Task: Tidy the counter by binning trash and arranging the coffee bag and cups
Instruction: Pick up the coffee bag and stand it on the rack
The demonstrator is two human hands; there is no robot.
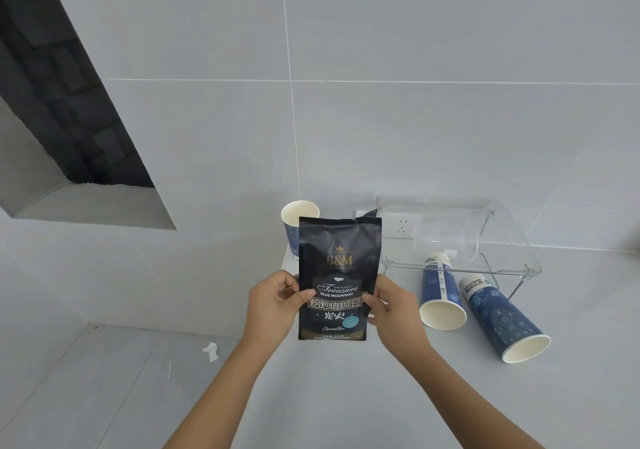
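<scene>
Holding a tall black foil coffee bag with gold lettering (pixel 337 275) upright in the air above the pale grey counter (pixel 346 396), the person grips it from both sides. The left hand (pixel 273 305) closes on the bag's left edge, thumb across the front and fingers curled behind. The right hand (pixel 391 306) clamps the right edge the same way, thumb pressed on the label. Behind the bag's top left corner stands an upright blue patterned paper cup with a white inside (pixel 298 227), partly hidden by the bag. To the right sits a clear acrylic rack (pixel 485 241) against the tiled wall, with a clear plastic cup (pixel 446 241) lying on its side within it. Two more blue paper cups lie tipped over on the counter, mouths toward the person: one (pixel 441 293) partly under the rack's front edge, the other (pixel 505 320) just right of it. A small scrap of white crumpled paper (pixel 210 351) lies on the lower surface at left.
</scene>
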